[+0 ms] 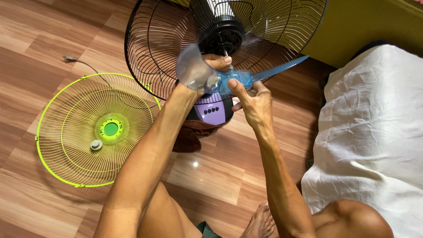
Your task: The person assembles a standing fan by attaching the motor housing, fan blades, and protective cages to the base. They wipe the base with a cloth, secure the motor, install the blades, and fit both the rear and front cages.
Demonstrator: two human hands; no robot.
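Head view: at upper centre of the frame, both hands close on a translucent blue fan blade (pixel 229 79), left hand (pixel 210 66) behind its hub, right hand (pixel 251 101) pinching the hub front, which keeps it lined up with the motor shaft (pixel 225 52) in the black rear guard (pixel 150 44). The yellow-green front guard (pixel 94 128) lies at left on the floor (its cap inside); white cloth (pixel 370 132) crowds the right.

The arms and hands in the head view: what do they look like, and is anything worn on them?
Both arms are bare up to where the picture ends: no sleeves, no gloves. The left hand and the right hand show no ring, and the wrists carry no watch or band. The forearms are lean. The nails are short and unpainted.
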